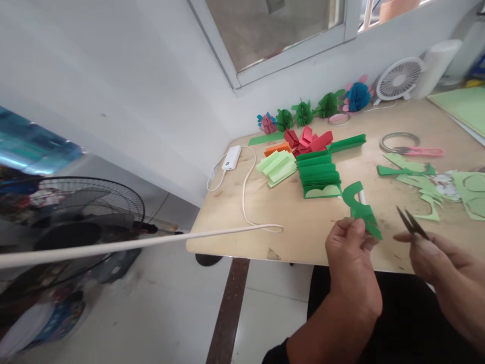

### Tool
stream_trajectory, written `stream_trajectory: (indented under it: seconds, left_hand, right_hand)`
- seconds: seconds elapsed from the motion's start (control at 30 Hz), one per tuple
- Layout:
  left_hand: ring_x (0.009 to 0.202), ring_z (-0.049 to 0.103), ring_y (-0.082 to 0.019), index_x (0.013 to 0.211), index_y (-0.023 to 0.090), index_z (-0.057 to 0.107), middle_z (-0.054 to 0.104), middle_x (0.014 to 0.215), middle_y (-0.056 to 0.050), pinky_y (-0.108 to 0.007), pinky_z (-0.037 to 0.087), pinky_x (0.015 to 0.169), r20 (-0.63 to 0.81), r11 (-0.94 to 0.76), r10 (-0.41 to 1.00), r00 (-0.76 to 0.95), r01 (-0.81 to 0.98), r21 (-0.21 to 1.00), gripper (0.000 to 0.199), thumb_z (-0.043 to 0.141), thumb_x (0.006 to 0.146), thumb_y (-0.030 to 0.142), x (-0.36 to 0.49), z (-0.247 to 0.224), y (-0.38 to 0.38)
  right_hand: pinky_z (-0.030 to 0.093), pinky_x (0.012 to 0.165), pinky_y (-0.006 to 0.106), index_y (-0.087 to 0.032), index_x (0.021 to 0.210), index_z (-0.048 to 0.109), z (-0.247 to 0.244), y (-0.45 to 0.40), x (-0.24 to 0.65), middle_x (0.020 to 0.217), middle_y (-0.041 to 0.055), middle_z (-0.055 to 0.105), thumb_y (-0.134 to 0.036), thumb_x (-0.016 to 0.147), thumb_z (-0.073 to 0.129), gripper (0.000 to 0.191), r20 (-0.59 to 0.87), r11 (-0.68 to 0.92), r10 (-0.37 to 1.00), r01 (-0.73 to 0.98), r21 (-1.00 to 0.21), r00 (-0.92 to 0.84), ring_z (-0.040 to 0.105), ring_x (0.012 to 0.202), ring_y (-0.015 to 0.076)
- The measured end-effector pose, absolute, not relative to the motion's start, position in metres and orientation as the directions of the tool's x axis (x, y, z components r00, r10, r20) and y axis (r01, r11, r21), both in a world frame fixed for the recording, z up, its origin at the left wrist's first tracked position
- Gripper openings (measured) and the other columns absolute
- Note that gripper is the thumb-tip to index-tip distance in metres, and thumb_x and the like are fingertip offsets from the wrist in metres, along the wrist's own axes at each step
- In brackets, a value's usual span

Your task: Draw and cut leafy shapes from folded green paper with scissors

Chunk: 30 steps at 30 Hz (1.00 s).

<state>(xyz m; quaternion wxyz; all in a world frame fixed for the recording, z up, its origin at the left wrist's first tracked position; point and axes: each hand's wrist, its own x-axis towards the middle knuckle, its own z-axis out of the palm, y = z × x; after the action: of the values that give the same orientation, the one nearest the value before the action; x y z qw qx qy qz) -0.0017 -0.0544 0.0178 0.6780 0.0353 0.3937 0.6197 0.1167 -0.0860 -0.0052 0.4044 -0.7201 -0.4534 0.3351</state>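
Note:
Pinched in my left hand (352, 253) is a cut piece of green paper (358, 205) with a curved, hook-like outline. Over on the right, my right hand (439, 258) grips scissors (412, 225), their blades slightly parted and pointing toward the green piece but apart from it. Just beyond my left hand lies a stack of folded green paper (318, 172), with a light green scalloped piece on its near end. Light green paper scraps (420, 189) are scattered past the scissors. Part of the scissor handles is hidden by my fingers.
Folded light green paper (278, 167) and red paper (308, 140) lie mid-table. Small paper figures (303, 112) line the wall beside a white desk fan (399, 78). A white cable (246, 197) runs from a power bank (232, 157) and across the table's left edge.

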Motion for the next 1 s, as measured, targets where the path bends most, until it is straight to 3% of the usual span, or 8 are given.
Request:
stream_trajectory:
  seconds: [0.07,0.17,0.3,0.43,0.6,0.73,0.9,1.0]
  left_hand:
    - [0.071,0.06,-0.015,0.068,0.019,0.057,0.064,0.075,-0.001,-0.033,0.045,0.079,-0.502,0.26,0.863,-0.053,-0.806,0.532,0.039,0.089,0.057,0.039,-0.001,0.019,-0.057]
    - [0.078,0.065,-0.017,0.068,0.019,0.059,0.067,0.08,-0.003,-0.034,0.047,0.083,-0.502,0.288,0.865,-0.007,-0.813,0.506,0.036,0.09,0.056,0.035,-0.001,0.022,-0.062]
    - [0.079,0.065,-0.017,0.07,0.018,0.063,0.069,0.081,-0.004,-0.032,0.047,0.081,-0.494,0.305,0.869,0.019,-0.807,0.505,0.032,0.09,0.058,0.031,-0.003,0.023,-0.064]
    - [0.075,0.062,-0.015,0.072,0.016,0.068,0.068,0.08,-0.004,-0.03,0.044,0.076,-0.485,0.31,0.874,-0.016,-0.751,0.583,0.03,0.089,0.06,0.034,-0.004,0.021,-0.059]
    - [0.069,0.057,-0.013,0.065,0.017,0.064,0.062,0.069,0.0,-0.03,0.042,0.075,-0.461,0.285,0.884,-0.075,-0.695,0.66,0.03,0.088,0.062,0.037,-0.001,0.017,-0.053]
    - [0.065,0.055,-0.011,0.066,0.018,0.063,0.061,0.066,0.001,-0.028,0.041,0.072,-0.431,0.213,0.89,-0.15,-0.698,0.684,0.034,0.088,0.064,0.041,-0.003,0.013,-0.048]
    - [0.064,0.059,-0.011,0.067,0.016,0.062,0.066,0.067,-0.001,-0.026,0.043,0.068,-0.452,0.284,0.889,-0.076,-0.684,0.672,0.038,0.089,0.061,0.042,-0.01,0.01,-0.044]
    - [0.062,0.061,-0.012,0.069,0.016,0.062,0.067,0.067,-0.003,-0.025,0.043,0.065,-0.47,0.332,0.882,-0.026,-0.673,0.66,0.037,0.088,0.063,0.042,-0.014,0.009,-0.044]
  right_hand:
    - [0.052,0.063,0.036,-0.026,0.088,0.078,0.006,-0.076,0.113,0.074,0.0038,0.072,-0.067,0.066,0.07,0.047,-0.122,-0.259,0.916,0.328,-0.909,0.383,0.066,0.073,0.0272]
    - [0.054,0.068,0.037,-0.025,0.081,0.077,0.015,-0.064,0.104,0.08,0.005,0.077,-0.061,0.06,0.077,0.042,-0.174,-0.286,0.906,0.252,-0.925,0.386,0.069,0.08,0.0298]
    - [0.052,0.065,0.035,-0.025,0.075,0.073,0.012,-0.062,0.1,0.072,0.0031,0.074,-0.059,0.061,0.078,0.037,-0.202,-0.273,0.922,0.184,-0.944,0.331,0.068,0.074,0.0268]
    - [0.049,0.061,0.034,-0.026,0.071,0.071,0.012,-0.063,0.103,0.066,0.0012,0.071,-0.057,0.059,0.079,0.035,-0.197,-0.277,0.927,0.227,-0.934,0.32,0.066,0.071,0.0265]
    - [0.047,0.062,0.032,-0.026,0.073,0.072,0.008,-0.063,0.104,0.067,0.0007,0.07,-0.055,0.061,0.079,0.032,-0.229,-0.289,0.933,0.2,-0.936,0.276,0.065,0.077,0.026]
    - [0.047,0.061,0.032,-0.025,0.073,0.072,0.001,-0.064,0.107,0.069,0.0024,0.071,-0.059,0.06,0.079,0.037,-0.267,-0.324,0.921,0.176,-0.93,0.283,0.064,0.071,0.0242]
    - [0.047,0.06,0.04,-0.028,0.069,0.073,0.002,-0.053,0.135,0.066,0.0037,0.072,-0.072,0.049,0.07,0.049,-0.165,-0.37,0.861,0.37,-0.852,0.481,0.066,0.068,0.0308]
    - [0.043,0.056,0.04,-0.03,0.075,0.074,0.001,-0.042,0.161,0.066,0.0062,0.071,-0.076,0.048,0.059,0.055,-0.028,-0.41,0.838,0.596,-0.69,0.545,0.065,0.068,0.0332]
